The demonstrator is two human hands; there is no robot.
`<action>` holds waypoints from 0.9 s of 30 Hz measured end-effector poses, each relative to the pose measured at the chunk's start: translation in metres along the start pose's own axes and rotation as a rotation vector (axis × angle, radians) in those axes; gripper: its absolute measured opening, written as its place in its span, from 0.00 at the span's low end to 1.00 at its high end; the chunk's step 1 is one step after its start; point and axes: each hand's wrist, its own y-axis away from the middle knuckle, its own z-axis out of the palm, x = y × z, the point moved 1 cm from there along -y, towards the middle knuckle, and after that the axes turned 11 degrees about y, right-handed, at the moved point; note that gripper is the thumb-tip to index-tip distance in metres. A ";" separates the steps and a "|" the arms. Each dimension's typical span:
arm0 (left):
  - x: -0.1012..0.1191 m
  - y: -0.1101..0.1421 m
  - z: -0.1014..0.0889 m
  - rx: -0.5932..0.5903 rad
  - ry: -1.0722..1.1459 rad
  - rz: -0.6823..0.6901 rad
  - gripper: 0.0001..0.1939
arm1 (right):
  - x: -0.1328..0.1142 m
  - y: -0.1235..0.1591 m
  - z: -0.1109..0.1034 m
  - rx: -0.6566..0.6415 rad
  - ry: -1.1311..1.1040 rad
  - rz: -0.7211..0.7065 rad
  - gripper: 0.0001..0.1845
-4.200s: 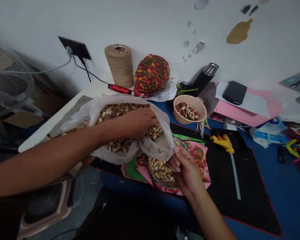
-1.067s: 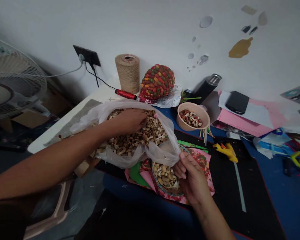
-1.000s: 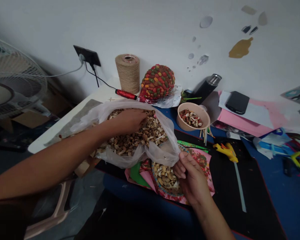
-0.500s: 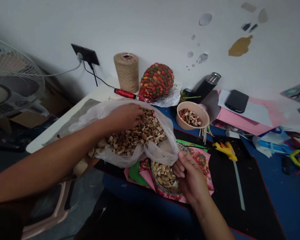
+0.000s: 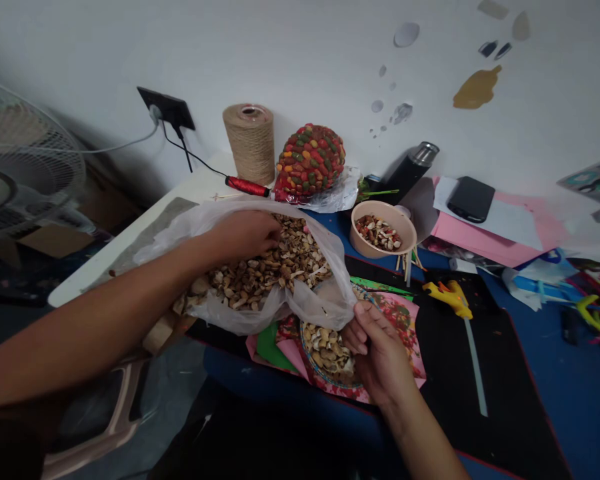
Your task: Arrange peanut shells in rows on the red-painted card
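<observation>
A translucent white plastic bag [image 5: 230,213] lies opened out, full of brown nut shells [image 5: 260,277] that look like peanut shells. My left hand [image 5: 247,237] reaches into it over the shells, fingers curled down; whatever they hold is hidden. With thumb against fingers, my right hand [image 5: 377,347] grips the bag's near right edge. Under that edge is a round dish [image 5: 304,350] with a blue patterned rim, partly covered by the bag and my hand. Paler shells [image 5: 330,350] lie in the dish, which rests on pink and red-blotched paper [image 5: 403,327].
A pink bowl [image 5: 355,243] of mixed shells stands behind the bag. A yellow glue gun [image 5: 453,300] with a glue stick lies right on the black mat [image 5: 510,373]. At the back are a twine spool [image 5: 250,143], a shell-covered ball [image 5: 313,160] and a black flask [image 5: 407,170].
My left hand has shifted slightly left over the shells, and its fingers look more curled. My right hand keeps its grip on the bag's edge. The whole view has shifted slightly.
</observation>
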 end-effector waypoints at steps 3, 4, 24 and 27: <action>-0.006 0.003 -0.006 0.015 0.182 0.008 0.13 | 0.000 -0.001 0.000 -0.006 -0.009 0.010 0.23; -0.008 0.004 -0.008 0.020 0.241 0.013 0.13 | 0.000 -0.001 0.001 -0.008 -0.010 0.013 0.23; 0.030 0.021 -0.001 0.061 0.474 0.220 0.11 | 0.004 0.000 -0.001 -0.010 -0.021 0.005 0.22; 0.034 0.024 -0.005 0.066 0.486 0.218 0.13 | 0.005 -0.001 -0.001 -0.005 -0.022 0.006 0.21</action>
